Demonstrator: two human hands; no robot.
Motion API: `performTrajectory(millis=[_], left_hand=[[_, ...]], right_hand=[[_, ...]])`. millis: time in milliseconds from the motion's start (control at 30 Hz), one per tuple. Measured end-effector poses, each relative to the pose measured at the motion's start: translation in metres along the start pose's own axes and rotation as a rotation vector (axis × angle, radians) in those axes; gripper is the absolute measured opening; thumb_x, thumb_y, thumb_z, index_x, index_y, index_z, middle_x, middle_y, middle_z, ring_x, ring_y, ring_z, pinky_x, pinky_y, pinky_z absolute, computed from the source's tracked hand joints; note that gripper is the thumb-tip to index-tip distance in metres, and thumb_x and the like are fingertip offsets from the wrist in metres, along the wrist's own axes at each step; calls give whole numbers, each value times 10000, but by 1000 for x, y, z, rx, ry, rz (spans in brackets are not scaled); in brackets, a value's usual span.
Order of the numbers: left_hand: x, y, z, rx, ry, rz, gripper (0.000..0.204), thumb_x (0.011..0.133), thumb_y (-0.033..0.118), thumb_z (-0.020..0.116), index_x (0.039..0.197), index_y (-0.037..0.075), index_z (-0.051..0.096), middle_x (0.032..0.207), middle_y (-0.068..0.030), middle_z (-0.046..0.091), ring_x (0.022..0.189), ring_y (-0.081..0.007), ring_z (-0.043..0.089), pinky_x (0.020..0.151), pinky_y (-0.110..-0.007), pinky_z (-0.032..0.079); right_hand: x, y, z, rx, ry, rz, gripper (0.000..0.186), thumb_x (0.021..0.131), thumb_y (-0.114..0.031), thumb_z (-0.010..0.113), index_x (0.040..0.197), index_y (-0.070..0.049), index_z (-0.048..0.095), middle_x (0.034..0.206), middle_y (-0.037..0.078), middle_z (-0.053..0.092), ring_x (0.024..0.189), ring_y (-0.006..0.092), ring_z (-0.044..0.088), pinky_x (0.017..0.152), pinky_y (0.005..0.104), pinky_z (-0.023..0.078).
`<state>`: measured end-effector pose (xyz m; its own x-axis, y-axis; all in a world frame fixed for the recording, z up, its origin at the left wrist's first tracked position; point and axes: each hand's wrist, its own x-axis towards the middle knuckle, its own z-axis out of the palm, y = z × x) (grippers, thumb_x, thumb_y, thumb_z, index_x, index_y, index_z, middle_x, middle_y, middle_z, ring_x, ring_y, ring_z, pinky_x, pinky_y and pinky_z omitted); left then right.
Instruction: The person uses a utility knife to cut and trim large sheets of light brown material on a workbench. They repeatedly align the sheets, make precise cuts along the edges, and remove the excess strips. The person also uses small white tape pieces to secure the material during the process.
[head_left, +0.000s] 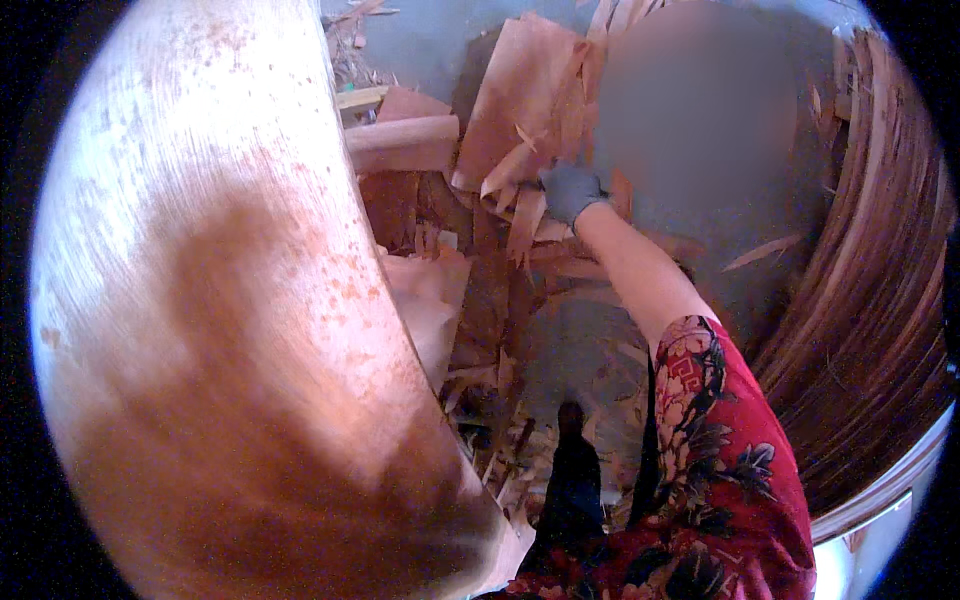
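My right hand (572,192), in a grey glove, reaches forward and down to a pile of thin wood veneer scraps. Its fingers look closed around a torn piece of veneer (522,172), though the fingertips are partly hidden. Just beyond lies a broad reddish veneer sheet (520,90), with narrow torn strips along its side. A rolled or folded veneer piece (405,145) rests to the left of the hand. My left hand is not in view.
A large, smooth wood sheet (220,300) curves up along the left side. At right stands a tall stack of brown veneer sheets (860,230), layered edges showing. Broken veneer pieces (430,290) litter the floor around my foot (571,415). A blurred grey patch covers the upper right.
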<state>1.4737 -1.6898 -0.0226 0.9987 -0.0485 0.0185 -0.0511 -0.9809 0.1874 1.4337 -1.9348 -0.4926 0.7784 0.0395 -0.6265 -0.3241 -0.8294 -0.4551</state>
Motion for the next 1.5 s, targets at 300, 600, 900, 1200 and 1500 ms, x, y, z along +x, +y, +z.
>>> performTrajectory(millis=[300, 600, 900, 1200, 1500], left_hand=[[13, -14, 8, -12, 23, 69, 696, 933, 452, 338, 1410, -40, 216, 1485, -187, 194, 1380, -327, 157, 1117, -437, 140], [45, -22, 14, 33, -19, 21, 666, 943, 414, 332, 1413, -41, 204, 1487, -188, 185, 1381, -327, 151, 1117, -440, 139], [66, 6, -53, -6, -83, 94, 638, 954, 377, 326, 1415, -43, 192, 1489, -189, 177, 1382, -327, 146, 1117, -443, 138], [63, 7, -72, 121, 58, 453, 558, 897, 213, 433, 1369, -59, 312, 1450, -239, 249, 1353, -382, 217, 1106, -468, 162], [63, 20, -95, 86, 209, 411, 591, 795, 163, 558, 1323, -42, 390, 1365, -240, 383, 1298, -390, 311, 1080, -479, 233]], right_hand=[[115, -49, 23, -214, 317, -140, 222, 832, -195, 504, 937, -143, 692, 915, 54, 673, 870, 221, 633, 708, 397, 450], [142, -80, 13, -486, -84, -222, 267, 856, -208, 501, 1041, -165, 688, 1052, 12, 670, 951, 198, 635, 727, 397, 462], [-114, -4, 48, -94, -32, -177, 230, 832, -218, 535, 971, -84, 660, 996, 136, 636, 856, 319, 638, 696, 450, 501], [-271, 8, -165, 220, 271, 239, 229, 796, -168, 550, 996, -61, 582, 1046, 161, 602, 838, 362, 621, 694, 435, 506], [-433, -98, -353, 295, 789, -129, 269, 791, -120, 598, 1057, -82, 605, 1218, 139, 544, 926, 331, 602, 764, 385, 502]])
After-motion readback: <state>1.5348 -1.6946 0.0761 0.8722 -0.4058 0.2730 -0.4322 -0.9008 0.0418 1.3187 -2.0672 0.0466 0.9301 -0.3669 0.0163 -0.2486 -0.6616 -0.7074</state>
